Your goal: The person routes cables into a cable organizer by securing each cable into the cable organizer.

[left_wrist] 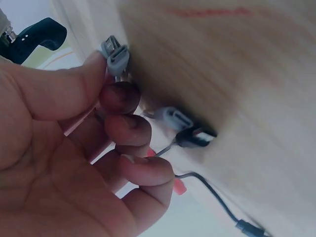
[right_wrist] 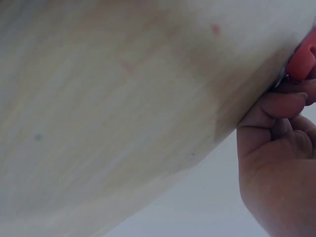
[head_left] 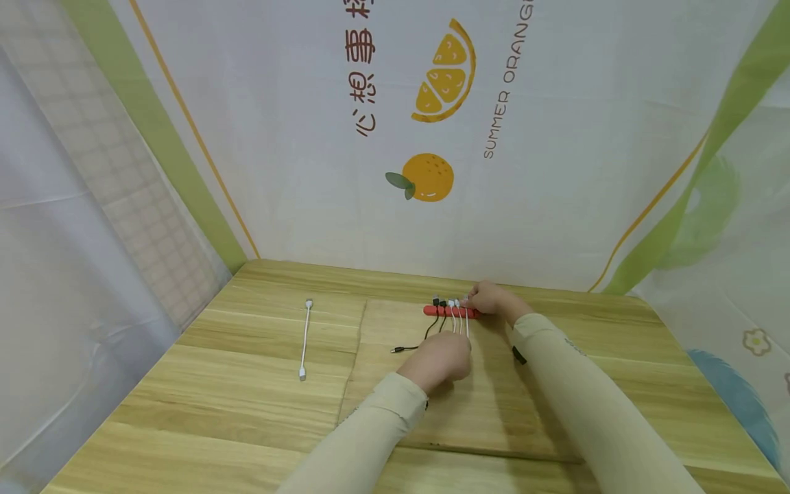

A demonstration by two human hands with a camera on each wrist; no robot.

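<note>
Near the far edge of the wooden board [head_left: 382, 384], the red cable holder [head_left: 430, 311] lies with its long axis running left to right. The white cable [head_left: 467, 328] at its right end crosses that axis nearly at a right angle, running straight from the near side to the far side. Both hands engage this cable, one on each side of the holder. The left hand [head_left: 439, 357] is on the near side, thumb and index finger pinched together; the left wrist view shows pale plugs [left_wrist: 118, 60] at the thumb tip. The right hand [head_left: 489, 299] is the nearer to the holder: its fingers are curled in at the right end and appear to pinch the cable's far plug, though the contact is partly hidden. The black cable [head_left: 405, 349] extends leftward from the holder, its free end on the board.
</note>
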